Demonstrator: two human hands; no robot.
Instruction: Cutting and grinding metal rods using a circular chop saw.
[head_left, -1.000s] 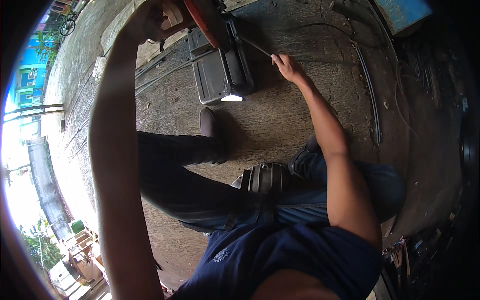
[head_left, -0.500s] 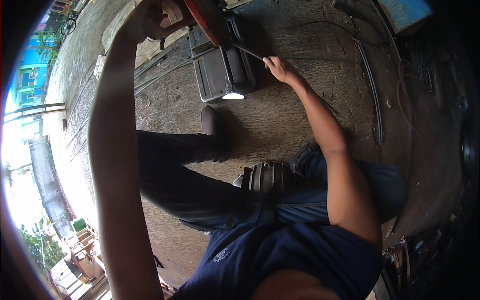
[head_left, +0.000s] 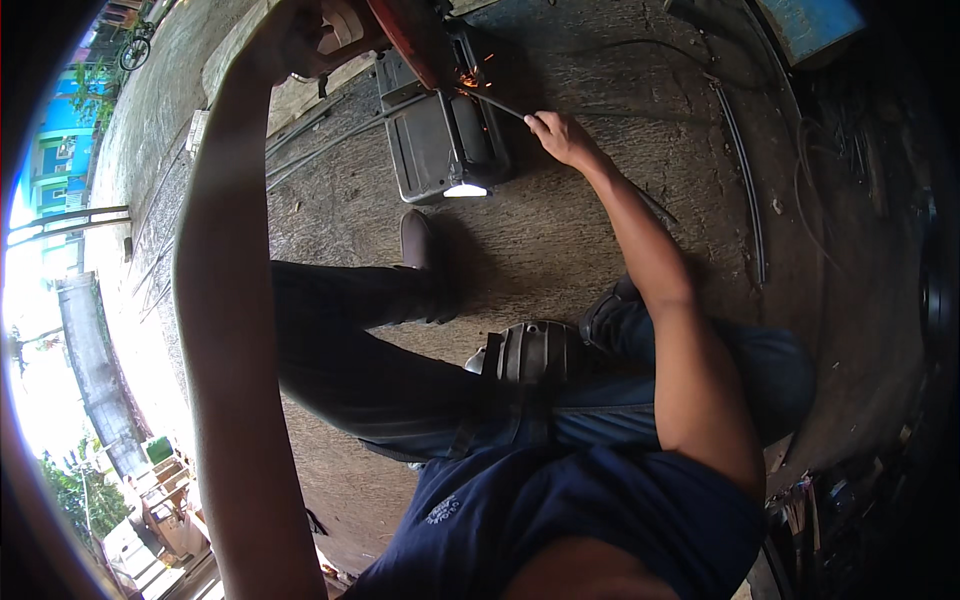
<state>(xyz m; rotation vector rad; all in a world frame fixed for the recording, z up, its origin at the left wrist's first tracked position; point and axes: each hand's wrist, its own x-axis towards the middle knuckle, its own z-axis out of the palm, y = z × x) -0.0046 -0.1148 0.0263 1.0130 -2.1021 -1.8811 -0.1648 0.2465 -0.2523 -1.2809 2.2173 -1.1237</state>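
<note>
At the top, a chop saw with a red guard (head_left: 405,40) stands tilted over its dark base (head_left: 425,145). My left hand (head_left: 288,48) is in shadow and partly cut off by the upper edge; it is closed around the saw's handle. Between thumb and fingers, my right hand (head_left: 562,138) pinches the end of a thin metal rod (head_left: 506,106). The rod runs leftward under the guard, where orange sparks (head_left: 468,80) fly. The cutting disc itself is hidden. A longer stretch of rod (head_left: 345,140) comes out on the saw's left.
My shoe (head_left: 417,238) is close in front of the saw base. A ribbed dark metal casing (head_left: 530,352) sits between my legs. Long metal bars (head_left: 742,185) and a cable (head_left: 625,45) lie on the rough floor, with a blue box-like object (head_left: 812,28) at the far right.
Sparks have appeared where the rod meets the saw. The saw's red guard and my left arm have shifted very slightly; my right hand keeps its place on the rod.
</note>
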